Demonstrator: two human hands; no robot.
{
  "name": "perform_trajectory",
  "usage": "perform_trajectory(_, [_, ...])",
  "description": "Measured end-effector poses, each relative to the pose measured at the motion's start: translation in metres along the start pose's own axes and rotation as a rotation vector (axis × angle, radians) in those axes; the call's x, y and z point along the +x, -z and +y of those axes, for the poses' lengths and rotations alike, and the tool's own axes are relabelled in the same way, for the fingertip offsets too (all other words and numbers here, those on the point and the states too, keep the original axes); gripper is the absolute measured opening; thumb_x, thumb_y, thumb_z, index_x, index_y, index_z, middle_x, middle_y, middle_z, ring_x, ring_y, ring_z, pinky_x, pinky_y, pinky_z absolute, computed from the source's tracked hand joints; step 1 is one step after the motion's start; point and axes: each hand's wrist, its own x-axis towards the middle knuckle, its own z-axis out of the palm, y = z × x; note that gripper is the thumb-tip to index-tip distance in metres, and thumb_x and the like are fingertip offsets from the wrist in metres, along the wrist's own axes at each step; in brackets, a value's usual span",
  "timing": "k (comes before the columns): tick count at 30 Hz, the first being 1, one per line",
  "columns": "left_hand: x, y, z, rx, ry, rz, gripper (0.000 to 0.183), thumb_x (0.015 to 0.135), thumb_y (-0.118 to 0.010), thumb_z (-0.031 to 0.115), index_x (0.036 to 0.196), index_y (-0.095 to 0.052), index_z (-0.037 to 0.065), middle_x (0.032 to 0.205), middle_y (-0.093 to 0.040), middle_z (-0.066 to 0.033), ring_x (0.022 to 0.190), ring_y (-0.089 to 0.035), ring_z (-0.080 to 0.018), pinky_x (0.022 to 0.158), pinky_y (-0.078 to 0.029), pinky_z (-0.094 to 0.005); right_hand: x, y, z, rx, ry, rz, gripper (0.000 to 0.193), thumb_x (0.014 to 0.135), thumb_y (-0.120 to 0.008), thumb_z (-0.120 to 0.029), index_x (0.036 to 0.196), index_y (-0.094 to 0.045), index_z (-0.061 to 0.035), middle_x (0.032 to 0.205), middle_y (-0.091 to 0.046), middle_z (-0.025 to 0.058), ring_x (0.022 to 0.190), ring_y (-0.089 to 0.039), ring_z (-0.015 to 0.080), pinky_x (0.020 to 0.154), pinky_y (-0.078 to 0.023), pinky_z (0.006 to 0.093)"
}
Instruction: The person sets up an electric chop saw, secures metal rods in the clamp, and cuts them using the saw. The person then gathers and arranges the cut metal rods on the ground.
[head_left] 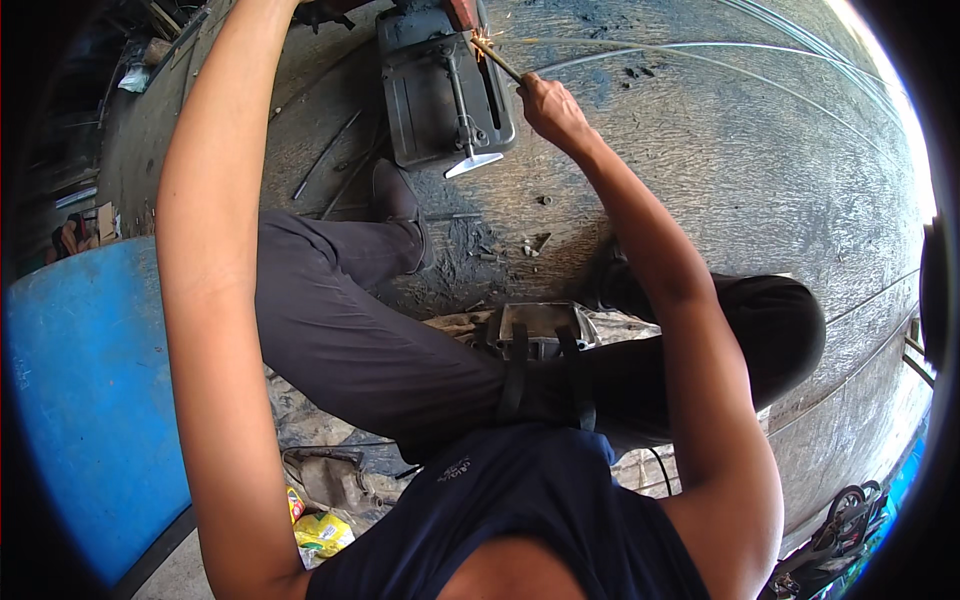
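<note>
You have two bare arms [215, 230] and two trousered legs [370, 320] in view. Your right hand [553, 108] has one rod [500, 62]. Count one grey machine base [420, 105] with one crank [460, 95], one blue panel [90, 370] and one motorbike [845, 530]. You see several long thin strands [700, 44] on the right, too merged to number.

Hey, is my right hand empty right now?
No, your right hand is closed around a thin rod whose far end is among bright sparks.
</note>
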Motion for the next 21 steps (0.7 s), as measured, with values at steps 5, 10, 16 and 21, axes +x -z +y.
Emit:
perform_trajectory(5, [0.001,0.000,-0.001,0.033,-0.054,-0.044,0.024,0.079,-0.053,0.029,0.083,-0.058,0.005,0.068,-0.055,-0.0072,0.059,-0.056,-0.0216,0.061,-0.055,-0.0375,0.002,0.002,0.006,0.022,0.038,0.001,0.021,0.094,-0.046,-0.016,0.087,-0.054,0.0016,0.074,-0.063,0.0283,0.073,-0.064,0.0454,0.067,-0.050,0.0526])
perform_trajectory(10, [0.002,0.001,-0.001,0.002,-0.044,-0.071,0.023,0.080,-0.052,0.029,0.082,-0.058,0.006,0.068,-0.056,-0.0064,0.058,-0.056,-0.0210,0.062,-0.055,-0.0373,0.004,0.003,0.006,0.134,-0.094,-0.077,0.029,0.094,-0.050,-0.024,0.091,-0.060,0.0038,0.081,-0.063,0.0314,0.082,-0.063,0.0475,0.075,-0.049,0.0524])
perform_trajectory(16, [-0.002,-0.003,0.000,0.018,-0.001,0.002,0.026,0.079,-0.054,0.030,0.083,-0.057,0.004,0.070,-0.055,-0.0085,0.061,-0.057,-0.0230,0.067,-0.057,-0.0406,0.007,0.009,0.007,0.266,-0.168,-0.183,0.035,0.094,-0.053,-0.030,0.096,-0.063,0.0043,0.078,-0.064,0.0265,0.072,-0.064,0.0413,0.070,-0.051,0.0470])
perform_trajectory(21, [-0.002,-0.001,0.001,0.026,-0.004,-0.004,0.027,0.079,-0.055,0.031,0.084,-0.056,0.004,0.071,-0.054,-0.0095,0.062,-0.057,-0.0241,0.069,-0.057,-0.0428,0.010,0.013,0.004,0.501,-0.329,-0.311,0.035,0.096,-0.052,-0.030,0.093,-0.062,0.0031,0.069,-0.060,0.0126,0.059,-0.060,0.0221,0.057,-0.051,0.0371])
